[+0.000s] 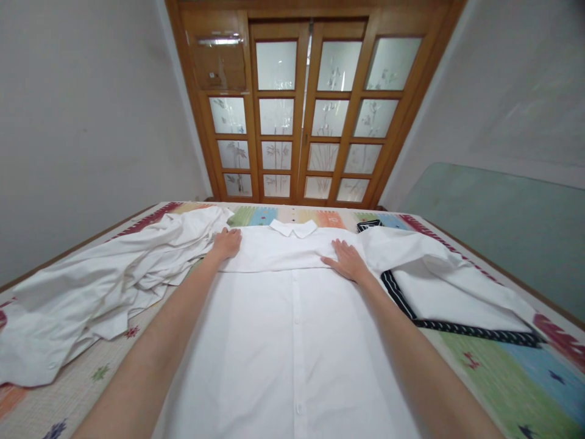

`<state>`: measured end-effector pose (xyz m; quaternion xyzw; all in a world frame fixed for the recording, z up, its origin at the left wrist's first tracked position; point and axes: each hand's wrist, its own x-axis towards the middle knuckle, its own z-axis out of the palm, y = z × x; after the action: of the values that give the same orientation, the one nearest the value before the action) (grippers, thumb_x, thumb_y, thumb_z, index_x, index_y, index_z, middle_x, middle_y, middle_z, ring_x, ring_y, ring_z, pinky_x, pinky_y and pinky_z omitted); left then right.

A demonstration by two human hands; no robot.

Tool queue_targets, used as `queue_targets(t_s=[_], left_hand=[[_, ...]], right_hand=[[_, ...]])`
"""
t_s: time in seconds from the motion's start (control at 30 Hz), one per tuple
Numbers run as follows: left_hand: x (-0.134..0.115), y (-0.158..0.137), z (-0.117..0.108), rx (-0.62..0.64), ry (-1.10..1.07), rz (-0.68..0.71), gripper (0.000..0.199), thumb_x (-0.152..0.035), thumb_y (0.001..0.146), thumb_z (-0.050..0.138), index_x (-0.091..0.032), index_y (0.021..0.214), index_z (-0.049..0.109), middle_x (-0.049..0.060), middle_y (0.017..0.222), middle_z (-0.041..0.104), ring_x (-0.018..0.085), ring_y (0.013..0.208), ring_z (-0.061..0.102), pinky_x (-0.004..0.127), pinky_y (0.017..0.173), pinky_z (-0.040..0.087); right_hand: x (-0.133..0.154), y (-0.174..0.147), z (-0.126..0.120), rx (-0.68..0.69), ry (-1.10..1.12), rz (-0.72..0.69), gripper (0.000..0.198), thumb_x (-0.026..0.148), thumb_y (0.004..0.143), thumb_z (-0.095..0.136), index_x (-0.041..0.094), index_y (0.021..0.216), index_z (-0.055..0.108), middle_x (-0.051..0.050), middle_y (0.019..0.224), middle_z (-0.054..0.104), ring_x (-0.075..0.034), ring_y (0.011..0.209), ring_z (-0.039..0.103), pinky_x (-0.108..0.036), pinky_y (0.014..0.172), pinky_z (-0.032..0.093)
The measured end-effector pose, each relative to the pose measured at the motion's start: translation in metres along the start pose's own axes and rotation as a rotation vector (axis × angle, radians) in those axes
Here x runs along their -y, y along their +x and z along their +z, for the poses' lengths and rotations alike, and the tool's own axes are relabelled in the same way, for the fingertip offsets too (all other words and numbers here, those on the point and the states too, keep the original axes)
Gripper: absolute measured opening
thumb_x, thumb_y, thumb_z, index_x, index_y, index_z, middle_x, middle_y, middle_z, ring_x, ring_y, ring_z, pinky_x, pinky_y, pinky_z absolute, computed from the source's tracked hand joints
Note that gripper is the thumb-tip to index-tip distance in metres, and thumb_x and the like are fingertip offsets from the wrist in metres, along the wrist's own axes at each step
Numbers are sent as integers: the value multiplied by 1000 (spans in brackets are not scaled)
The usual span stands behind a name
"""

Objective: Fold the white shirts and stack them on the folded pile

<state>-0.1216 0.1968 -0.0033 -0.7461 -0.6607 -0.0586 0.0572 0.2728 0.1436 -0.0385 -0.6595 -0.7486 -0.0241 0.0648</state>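
Shirt: one white cloth button-front shirt [260, 341] lies front up and spread flat on a multicoloured patterned cover [484, 360], in the middle, directly before the person.
Direction: its small white pointed collar [293, 229] is at the far end, toward the brown wooden doors with patterned glass panes [299, 116]; the long axis runs from the person straight to them, the button strip [297, 353] along it.
Chest: one crosswise edge runs between the hands below the collar; whether it is a fold or a seam is hard to tell.
Left hand: rests on the shirt's shoulder, left of the collar; whether its fingers pinch cloth cannot be told.
Right hand [346, 258]: lies flat on the upper chest, fingers spread, clasping nothing.
Left hand's place: the left hand [227, 242] touches the shirt beside a heap of rumpled white fabric [105, 280], whose garment count is unclear.
Right side: one white sleeve [406, 244] stretches out, partly covering a white cloth with black patterned edging [450, 302].
Counts: two hands, one collar, fifteen glass panes.
Cut off: the shirt's near end, below the frame; the forearms hide parts of its sides.
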Motion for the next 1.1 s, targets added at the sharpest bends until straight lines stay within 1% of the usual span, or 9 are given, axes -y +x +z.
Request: queue_targets(t_s=[0.17,0.3,0.43,0.53,0.7,0.87,0.97,1.03,1.1], left_hand=[[13,19,0,-26,-45,-17,33,-25,94,34,-16,107,63,16,124,57,28,118,50,38,100,40],[27,32,0,-45,-145,-72,23,-17,88,43,-17,101,62,12,111,62,23,104,60,30,90,45],[36,38,-2,-48,-145,-91,24,-10,83,43,-17,99,59,9,96,66,22,98,62,29,85,47],[35,39,-1,-61,-152,-130,26,-9,82,44,-16,104,55,11,97,67,24,99,63,30,83,47],[25,37,-1,-81,-147,-210,40,-3,78,43,-13,116,48,16,109,65,25,104,64,31,82,48],[25,37,-14,-62,-46,-122,36,-5,81,40,-12,114,54,17,112,66,25,104,64,31,83,48],[36,47,-28,38,-5,-36,25,-19,86,42,-14,98,64,15,104,71,25,100,66,29,81,48],[45,55,-38,88,-4,-14,25,-26,86,44,-16,84,67,12,97,73,24,95,67,27,80,48],[53,62,-46,112,5,16,29,-30,86,44,-18,78,68,9,93,74,22,92,68,25,79,48]], right_hand=[[3,-2,1,-40,6,19,84,67,90,34,6,149,29,-19,155,30,-31,144,26,-42,116,21],[4,-2,2,-45,-1,18,87,68,90,31,5,149,27,-19,155,30,-31,144,26,-42,116,20],[3,-2,3,-30,-6,12,88,70,90,26,5,150,26,-18,156,29,-32,144,24,-43,116,19],[5,-3,1,-10,-2,6,85,69,91,25,7,150,30,-17,156,29,-31,145,23,-44,117,17],[8,-6,-5,13,15,9,81,67,93,27,9,150,33,-15,157,28,-29,146,22,-44,117,16],[8,-7,-5,8,9,8,80,66,93,28,10,149,33,-15,156,28,-29,145,23,-44,117,17],[6,-6,-3,-5,-2,-4,79,67,93,27,11,149,35,-15,156,30,-29,145,24,-44,117,17],[6,-6,-2,-14,-8,-8,79,67,93,26,12,149,36,-15,155,31,-29,145,25,-44,116,17],[5,-5,-1,-18,-10,-7,79,68,93,26,12,148,36,-15,155,32,-29,144,25,-44,116,18]])
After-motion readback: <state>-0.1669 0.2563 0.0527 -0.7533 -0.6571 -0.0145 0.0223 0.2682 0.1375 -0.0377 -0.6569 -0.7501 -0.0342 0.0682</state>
